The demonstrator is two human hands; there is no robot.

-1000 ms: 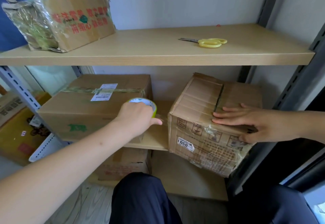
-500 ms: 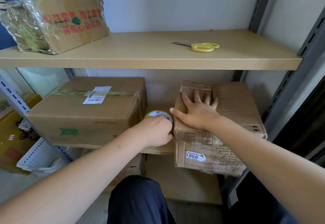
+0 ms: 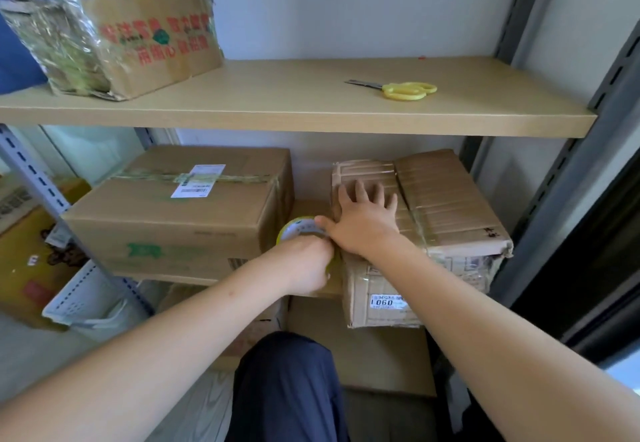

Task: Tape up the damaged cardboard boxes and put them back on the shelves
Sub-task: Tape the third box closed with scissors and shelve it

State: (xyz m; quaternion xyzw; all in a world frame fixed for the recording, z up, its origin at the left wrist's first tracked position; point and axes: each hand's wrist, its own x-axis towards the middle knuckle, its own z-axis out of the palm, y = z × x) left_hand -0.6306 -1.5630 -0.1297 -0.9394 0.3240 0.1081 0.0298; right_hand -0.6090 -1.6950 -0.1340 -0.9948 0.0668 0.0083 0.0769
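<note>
While the right hand presses flat on the worn box, the left hand grips the tape roll just beside it, so taping is starting and the strip must next be pulled across the top.

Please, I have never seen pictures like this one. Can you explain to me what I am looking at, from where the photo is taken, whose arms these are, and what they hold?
There is no machine here. A person wears a camera on the head, so you look down along their own two arms at a shelf rack.

The left hand grips a roll of tape, held against the left side of a worn cardboard box on the middle shelf. The right hand lies flat on top of that box, fingers spread.

Beside it stands a larger box with a white label. On the upper shelf lie yellow scissors and a torn box wrapped in plastic film. The dark cloth at the bottom is the person's leg.
</note>
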